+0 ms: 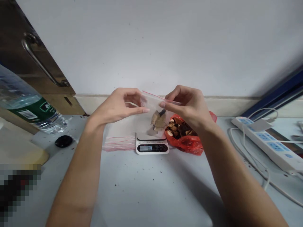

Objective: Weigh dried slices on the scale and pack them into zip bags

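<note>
A clear zip-lock bag with a red seal line hangs between my hands, with several dried brown slices inside. My left hand pinches its upper left edge. At the upper right, my right hand grips the bag along the seal between thumb and fingers. Below the bag is a white digital scale, its display reading 0.0 and its platform partly hidden. A red plastic bag of dried brown slices lies open right of the scale. Left of it rests a stack of flat zip-lock bags.
A large water bottle with a green label tilts at the left, near a round black lid. On the right lies a white power strip with cables. Dark crumbs dot the table; a wall rises behind.
</note>
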The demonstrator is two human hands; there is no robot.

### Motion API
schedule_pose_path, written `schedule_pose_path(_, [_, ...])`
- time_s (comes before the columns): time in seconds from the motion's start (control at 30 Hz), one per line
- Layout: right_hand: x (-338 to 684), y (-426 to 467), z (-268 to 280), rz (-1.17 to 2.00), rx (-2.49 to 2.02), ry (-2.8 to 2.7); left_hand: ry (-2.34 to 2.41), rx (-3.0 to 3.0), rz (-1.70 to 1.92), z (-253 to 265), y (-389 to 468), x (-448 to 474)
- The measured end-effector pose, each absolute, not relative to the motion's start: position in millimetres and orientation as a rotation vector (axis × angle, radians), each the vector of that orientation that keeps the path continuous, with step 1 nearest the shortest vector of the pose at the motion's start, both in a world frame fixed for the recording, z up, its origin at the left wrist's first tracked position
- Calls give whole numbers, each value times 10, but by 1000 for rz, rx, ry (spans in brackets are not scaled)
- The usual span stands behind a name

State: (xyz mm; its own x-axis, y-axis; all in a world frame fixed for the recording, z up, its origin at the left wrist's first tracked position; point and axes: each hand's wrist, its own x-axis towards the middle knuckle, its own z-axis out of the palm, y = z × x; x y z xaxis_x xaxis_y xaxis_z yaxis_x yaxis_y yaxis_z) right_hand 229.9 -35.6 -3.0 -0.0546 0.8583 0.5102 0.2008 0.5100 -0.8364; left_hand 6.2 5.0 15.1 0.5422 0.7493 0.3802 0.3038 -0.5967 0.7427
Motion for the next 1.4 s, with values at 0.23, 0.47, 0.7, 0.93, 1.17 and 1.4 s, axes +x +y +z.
schedule_pose_path(0.23, [2328, -362, -22, 613, -956, -1544, 864, 2077, 934, 121, 90, 18])
schedule_pose_path(0.47, [2296, -395, -7, 685, -961, -1681, 832, 2184, 1044, 192, 16, 39])
schedule_pose_path(0.7, [2291, -452, 39, 616, -989, -1749, 842, 2414, 1061, 258, -92, 98])
schedule_pose_path(0.93, [2299, -547, 145, 596, -1063, -1896, 863, 2336, 994, 301, -171, 180])
schedule_pose_path(1.17, [2311, -549, 155, 589, -1073, -1857, 882, 2325, 997, 299, -171, 182])
schedule_pose_path(1.4, [2302, -542, 159, 682, -1042, -1873, 821, 2299, 1002, 256, -177, 243])
